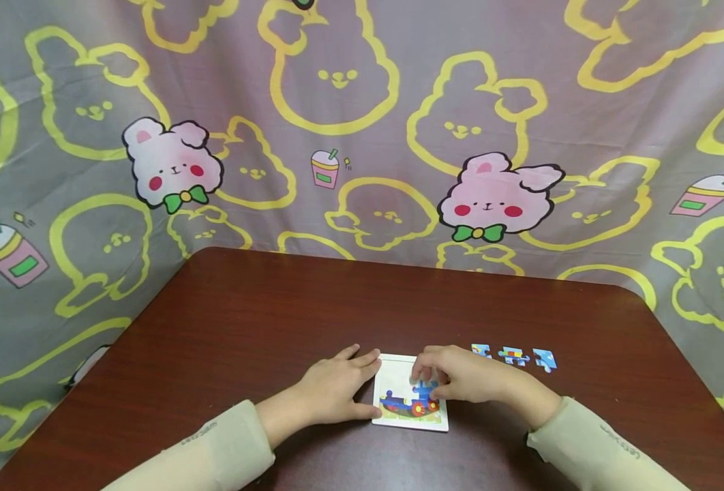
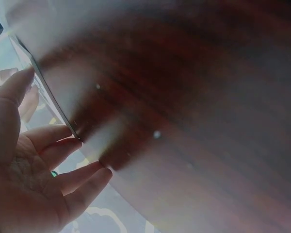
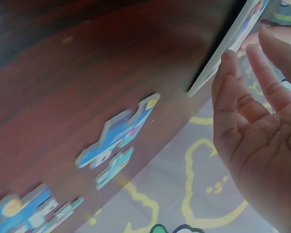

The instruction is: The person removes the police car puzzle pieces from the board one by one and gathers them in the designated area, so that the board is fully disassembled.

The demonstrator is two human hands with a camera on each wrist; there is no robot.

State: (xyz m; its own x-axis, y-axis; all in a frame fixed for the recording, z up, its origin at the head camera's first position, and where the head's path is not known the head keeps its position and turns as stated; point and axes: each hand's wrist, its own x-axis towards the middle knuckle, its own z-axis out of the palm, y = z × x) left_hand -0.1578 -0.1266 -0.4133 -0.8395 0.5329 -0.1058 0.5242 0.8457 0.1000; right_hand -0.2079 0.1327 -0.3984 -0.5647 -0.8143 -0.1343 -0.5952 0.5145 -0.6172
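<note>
A square puzzle board with a white border lies near the front of the table. Its lower part shows a blue train with red wheels; the upper left part is bare white. My left hand lies spread at the board's left edge, thumb at the lower corner and fingertips near the upper one. Over the board's right side, my right hand has bent fingers, with thumb and fingertips around a blue puzzle piece. The right wrist view shows this hand beside the board, the piece hidden there.
Three loose puzzle pieces lie in a row right of the board, behind the right forearm: a left one, a middle one and a right one. A patterned curtain hangs around the dark wooden table.
</note>
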